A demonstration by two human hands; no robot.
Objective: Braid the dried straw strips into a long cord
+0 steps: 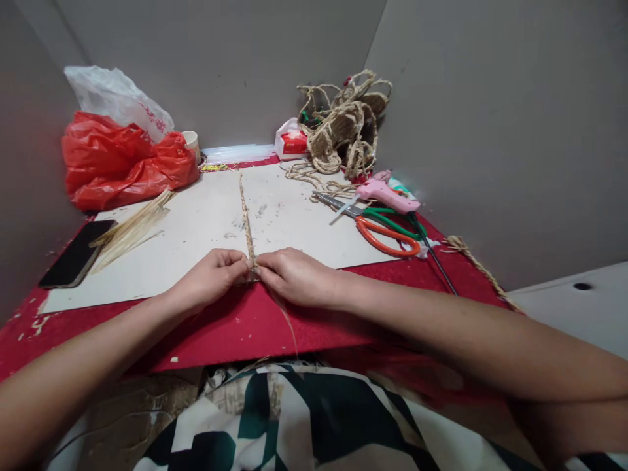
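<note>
Between plain grey walls (235, 52) stands a table spread with deep red cloth (235, 333), and over much of it lies a flat white board (206, 209). At the far left slumps a crumpled red plastic bag (118, 160), with a translucent white plastic bag (115, 95) behind it. Far right, a tangled heap of woven tan straw pieces (343, 131) leans near the wall. Before it lie scissors with orange and green handles (357, 212), overlapped in this view by a pink glue gun (387, 195).

The left hand (218, 275) and right hand (294, 278) meet at the board's near edge, fingertips nearly together, each thumb and finger closed narrowly on the near end of a slim braided tan straw strip (245, 216). The strip runs straight away from them across the board's middle. On the left, a black phone (78, 255) lies partly under pale dry husk strips (132, 229). Smallest are a red-and-white tissue packet (294, 144), a pale paper cup (192, 144) and a thin loose strand (289, 320) below the hands.
</note>
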